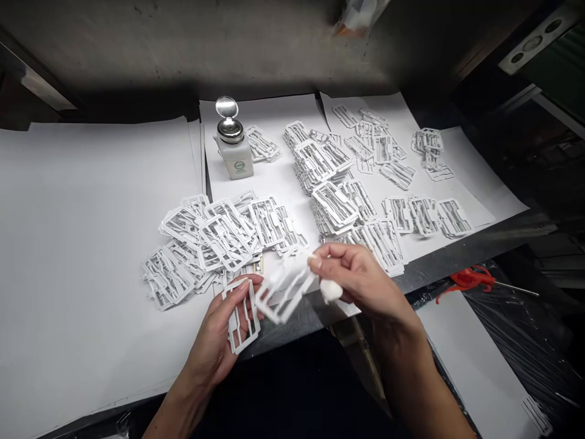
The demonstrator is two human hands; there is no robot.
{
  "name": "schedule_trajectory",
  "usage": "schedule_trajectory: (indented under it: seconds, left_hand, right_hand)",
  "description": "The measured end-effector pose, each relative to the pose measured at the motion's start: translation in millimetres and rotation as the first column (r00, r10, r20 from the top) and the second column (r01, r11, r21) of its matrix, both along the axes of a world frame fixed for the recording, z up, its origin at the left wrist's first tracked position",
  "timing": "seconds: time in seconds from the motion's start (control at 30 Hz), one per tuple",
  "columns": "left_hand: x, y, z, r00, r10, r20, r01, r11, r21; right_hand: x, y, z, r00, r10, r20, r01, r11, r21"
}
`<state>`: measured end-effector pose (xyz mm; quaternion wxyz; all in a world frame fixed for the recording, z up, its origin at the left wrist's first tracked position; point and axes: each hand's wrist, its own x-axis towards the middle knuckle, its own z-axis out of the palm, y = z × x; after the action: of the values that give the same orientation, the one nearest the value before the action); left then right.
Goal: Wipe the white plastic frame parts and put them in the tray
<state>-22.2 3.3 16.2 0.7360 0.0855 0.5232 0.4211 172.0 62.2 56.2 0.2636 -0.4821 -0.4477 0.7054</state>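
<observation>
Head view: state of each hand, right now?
Left hand: closed, holding at least one thin white rectangular slotted frame.
Right hand: closed, pinching a second white slotted frame, blurred, plus a small rounded white wad.

White frames (227, 239), green-printed white bottle (235, 160)

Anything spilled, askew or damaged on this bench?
No spill visible. The metal lid on the white bottle stands open, a possible spill risk if knocked. The left pile of white frames lies jumbled at mixed angles. The frame in the right hand is blurred, so I can't judge damage there.
</observation>
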Motion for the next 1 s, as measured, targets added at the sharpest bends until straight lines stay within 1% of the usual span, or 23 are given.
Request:
schedule_trajectory:
  seconds: [0.07, 0.1, 0.17, 0.23, 0.3, 0.37, 0.4, 0.43, 0.47, 0.53, 0.57, 0.6, 0.63, 0.67, 0.73, 0.8, 0.87, 0.93, 1.0]
  left_hand:
    - [1, -1, 0.5, 0.998, -0.057, 0.033, 0.057, 0.998, 0.003]
    - [3, -1, 0.9, 0.994, -0.106, 0.037, 0.105, 0.994, 0.025]
    - [6, -2, 1.6, 0.982, -0.186, -0.011, 0.186, 0.979, 0.081]
    - [8, -3, 1.9, 0.972, -0.22, -0.087, 0.229, 0.967, 0.112]
    - [10, -3, 1.6, 0.963, -0.229, -0.144, 0.246, 0.962, 0.116]
    - [12, -4, 1.3, 0.948, -0.257, -0.188, 0.282, 0.952, 0.118]
    - [13, -4, 1.2, 0.937, -0.274, -0.215, 0.304, 0.945, 0.121]
    - [14, -4, 1.1, 0.926, -0.287, -0.248, 0.324, 0.938, 0.127]
    - [15, -4, 1.3, 0.914, -0.292, -0.284, 0.339, 0.931, 0.136]
    - [16, -4, 2.2, 0.897, -0.277, -0.344, 0.345, 0.926, 0.153]
    - [17, -4, 2.8, 0.897, -0.261, -0.358, 0.334, 0.93, 0.157]
    - [16, -4, 3.6, 0.901, -0.249, -0.355, 0.318, 0.936, 0.153]
    - [16, -3, 4.4, 0.91, -0.238, -0.339, 0.299, 0.944, 0.141]
    - [15, -3, 4.9, 0.921, -0.229, -0.316, 0.279, 0.952, 0.124]
    - [13, -2, 5.3, 0.937, -0.218, -0.272, 0.252, 0.963, 0.095]
    - [13, -1, 4.3, 0.946, -0.205, -0.249, 0.234, 0.968, 0.093]
    - [14, 0, 2.4, 0.949, -0.199, -0.247, 0.23, 0.968, 0.102]
    - [15, 0, 0.8, 0.948, -0.192, -0.253, 0.226, 0.967, 0.115]
    - [15, 0, -0.1, 0.948, -0.178, -0.263, 0.216, 0.969, 0.121]
  right_hand:
    - [3, -7, -5.4, 0.99, 0.13, -0.047, -0.136, 0.982, -0.134]
    - [3, -10, -9.5, 0.986, 0.159, -0.055, -0.166, 0.972, -0.168]
    - [2, -14, -17.5, 0.988, 0.153, -0.034, -0.156, 0.973, -0.17]
    - [2, -16, -22.5, 0.996, 0.076, 0.036, -0.072, 0.991, -0.116]
    - [1, -18, -24.0, 0.992, -0.057, 0.113, 0.06, 0.998, -0.018]
    - [-2, -20, -23.5, 0.977, -0.162, 0.138, 0.146, 0.983, 0.113]
    - [-4, -21, -23.0, 0.973, -0.183, 0.143, 0.154, 0.969, 0.195]
    - [-7, -22, -22.5, 0.97, -0.186, 0.159, 0.134, 0.948, 0.288]
    - [-10, -23, -22.0, 0.965, -0.174, 0.195, 0.087, 0.918, 0.387]
    - [-13, -25, -20.9, 0.936, -0.139, 0.324, -0.065, 0.836, 0.545]
    - [-11, -25, -20.1, 0.909, -0.119, 0.399, -0.148, 0.803, 0.577]
    - [-9, -26, -19.2, 0.878, -0.102, 0.467, -0.217, 0.786, 0.579]
    - [-4, -26, -18.2, 0.848, -0.094, 0.521, -0.258, 0.786, 0.562]
    - [0, -26, -17.3, 0.823, -0.099, 0.559, -0.27, 0.798, 0.539]
    - [8, -25, -16.3, 0.796, -0.142, 0.588, -0.233, 0.825, 0.515]
    - [10, -27, -17.0, 0.816, -0.186, 0.547, -0.177, 0.82, 0.544]
    - [5, -31, -19.3, 0.856, -0.192, 0.479, -0.15, 0.796, 0.587]
    - [-1, -37, -21.1, 0.878, -0.154, 0.453, -0.174, 0.779, 0.602]
    - [-3, -46, -20.4, 0.882, -0.048, 0.469, -0.253, 0.79, 0.558]
